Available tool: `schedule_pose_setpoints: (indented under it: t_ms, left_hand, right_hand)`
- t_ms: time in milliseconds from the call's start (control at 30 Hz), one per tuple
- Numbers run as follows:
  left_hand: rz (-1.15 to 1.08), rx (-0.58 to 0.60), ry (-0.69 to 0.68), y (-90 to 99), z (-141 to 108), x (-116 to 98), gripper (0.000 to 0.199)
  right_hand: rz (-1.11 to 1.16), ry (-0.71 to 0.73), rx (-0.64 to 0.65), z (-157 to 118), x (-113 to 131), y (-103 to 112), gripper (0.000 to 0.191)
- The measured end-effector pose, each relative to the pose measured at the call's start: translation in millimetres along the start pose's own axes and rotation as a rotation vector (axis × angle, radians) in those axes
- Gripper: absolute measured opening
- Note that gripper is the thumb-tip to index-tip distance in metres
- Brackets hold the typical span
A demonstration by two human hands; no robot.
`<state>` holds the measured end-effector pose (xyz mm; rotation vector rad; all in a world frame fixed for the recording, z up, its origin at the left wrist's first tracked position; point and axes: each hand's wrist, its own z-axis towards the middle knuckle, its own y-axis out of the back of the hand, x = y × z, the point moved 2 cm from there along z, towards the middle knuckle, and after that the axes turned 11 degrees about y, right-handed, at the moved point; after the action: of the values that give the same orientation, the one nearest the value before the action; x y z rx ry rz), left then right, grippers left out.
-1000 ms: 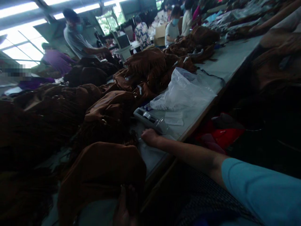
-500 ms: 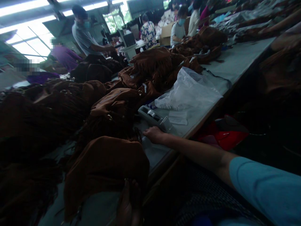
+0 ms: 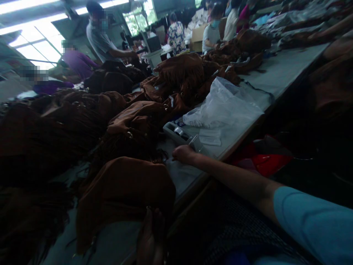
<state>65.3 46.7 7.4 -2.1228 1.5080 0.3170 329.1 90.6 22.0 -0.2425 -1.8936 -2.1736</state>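
Observation:
A brown suede-like bag (image 3: pixel 127 187) lies on the table's near part. My left hand (image 3: pixel 151 235), dim at the bottom, has its fingers at the bag's lower right edge and appears to grip it; a small shiny spot shows at a fingertip. Beyond the bag, my right hand (image 3: pixel 183 154) is closed beside a grey tape dispenser (image 3: pixel 178 134); what its fingers hold is too small to tell. Behind the dispenser sits a crumpled clear plastic bag (image 3: pixel 223 105), with small clear packets (image 3: pixel 210 137) in front of it.
Brown fringed bags (image 3: pixel 135 117) are heaped along the left and middle of the pale table (image 3: pixel 289 70). Red material (image 3: pixel 256 160) lies below the table's right edge. Several people work beyond; another person's arm (image 3: pixel 333 27) reaches in at the upper right.
My right hand has moved slightly right, closer against the tape dispenser's near end, and its fingers look more curled. My left hand stays at the bag's edge. The view has shifted a little.

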Motion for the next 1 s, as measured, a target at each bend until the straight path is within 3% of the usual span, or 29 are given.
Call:
schedule_pose_setpoints:
  t_ms: [67, 167, 267, 367, 500, 633, 867, 1000]
  left_hand:
    - [0.008, 0.01, 0.001, 5.5, 4, -1, 0.025]
    - [0.015, 0.183, 0.034, 15.9, 12, -4, 0.032]
    - [0.023, 0.447, 0.094, 18.6, 13, -7, 0.034]
    - [0.011, 0.5, 0.149, 13.8, 6, -10, 0.038]
    - [-0.04, 0.346, 0.194, 6.2, -4, -13, 0.033]
    - [-0.07, 0.332, 0.21, 2.1, -10, -13, 0.026]
    - [-0.02, 0.326, 0.217, -7.2, -11, -5, 0.023]
    - [0.037, 0.239, 0.145, -9.4, -12, -3, 0.024]
  right_hand:
    - [0.131, -0.005, -0.112, -7, -3, 8, 0.025]
    - [0.662, -0.029, -0.274, -25, 3, 22, 0.024]
    - [1.213, -0.031, -0.199, -43, 29, 30, 0.027]
    - [1.422, -0.016, -0.041, -56, 63, 24, 0.028]
    - [1.225, -0.003, 0.054, -60, 93, -4, 0.017]
    - [0.934, -0.007, 0.033, -56, 104, -26, 0.014]
    - [0.742, 0.045, 0.038, -51, 112, -28, 0.022]
    - [0.558, 0.125, -0.02, -45, 120, -22, 0.025]
